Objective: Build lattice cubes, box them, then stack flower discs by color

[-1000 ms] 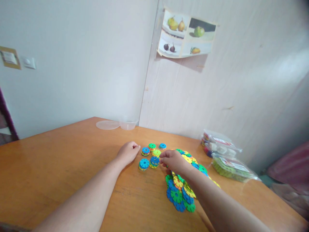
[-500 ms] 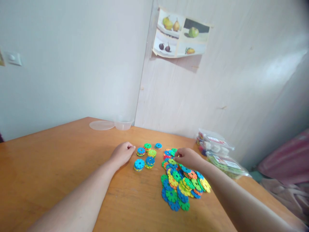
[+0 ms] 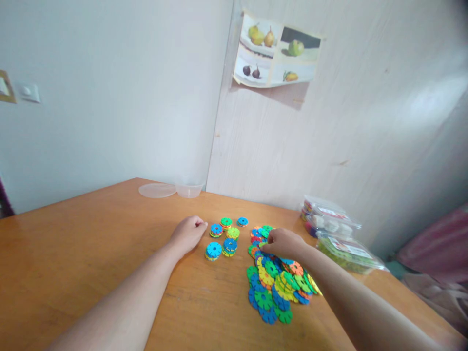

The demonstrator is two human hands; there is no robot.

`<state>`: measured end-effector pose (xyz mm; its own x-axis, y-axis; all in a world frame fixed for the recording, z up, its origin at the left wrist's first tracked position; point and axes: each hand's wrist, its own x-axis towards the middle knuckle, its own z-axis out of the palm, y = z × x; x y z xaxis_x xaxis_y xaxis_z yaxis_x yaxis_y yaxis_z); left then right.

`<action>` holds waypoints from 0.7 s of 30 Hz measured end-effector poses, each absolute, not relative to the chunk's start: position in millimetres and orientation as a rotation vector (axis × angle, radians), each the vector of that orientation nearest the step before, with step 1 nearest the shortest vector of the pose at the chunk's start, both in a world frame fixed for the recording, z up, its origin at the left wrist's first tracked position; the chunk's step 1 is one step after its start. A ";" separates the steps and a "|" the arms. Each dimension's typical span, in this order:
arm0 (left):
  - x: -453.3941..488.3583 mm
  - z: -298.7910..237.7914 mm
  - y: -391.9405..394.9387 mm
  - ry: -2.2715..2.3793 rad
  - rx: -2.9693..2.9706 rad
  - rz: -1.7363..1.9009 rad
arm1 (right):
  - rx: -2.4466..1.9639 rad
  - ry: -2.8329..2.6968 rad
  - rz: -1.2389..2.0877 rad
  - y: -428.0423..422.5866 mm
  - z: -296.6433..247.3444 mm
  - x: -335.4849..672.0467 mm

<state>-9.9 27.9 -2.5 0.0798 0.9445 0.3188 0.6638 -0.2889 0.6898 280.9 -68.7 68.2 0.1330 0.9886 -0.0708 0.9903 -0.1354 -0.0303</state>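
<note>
A loose heap of flat toothed plastic discs (image 3: 278, 287) in blue, green, yellow and orange lies on the wooden table (image 3: 80, 253). My right hand (image 3: 283, 243) rests on the heap's far end, fingers curled into a pinch on the discs there; what it holds is hidden. Left of the heap stand several small stacks of discs (image 3: 224, 236). Beside these stacks my left hand (image 3: 189, 232) lies on the table as a loose fist, with nothing visible in it.
A clear plastic tub (image 3: 189, 189) and its lid (image 3: 157, 190) sit at the table's far edge by the wall. Two clear packs of coloured pieces (image 3: 340, 239) lie at the right edge. A fruit picture (image 3: 276, 51) hangs on the wall.
My right hand left the small stacks and moved right to the far end of the loose heap. The left hand stayed put.
</note>
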 end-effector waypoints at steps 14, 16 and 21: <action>-10.7 -6.4 31.0 1.586 2.016 1.043 | 2.347 2.208 0.043 -39.8 66.6 277.9; -11.0 -6.2 30.9 1.585 2.013 1.041 | 2.338 2.224 0.050 -29.9 62.4 272.1; -10.7 -4.5 29.2 1.582 2.018 1.042 | 2.302 2.253 0.031 -11.9 52.4 255.7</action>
<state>-10.7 29.2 -4.5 0.0957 0.9423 0.3209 0.6671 -0.3000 0.6819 255.7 -11.9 52.4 0.0229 0.9973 0.0697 0.9988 -0.0199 -0.0438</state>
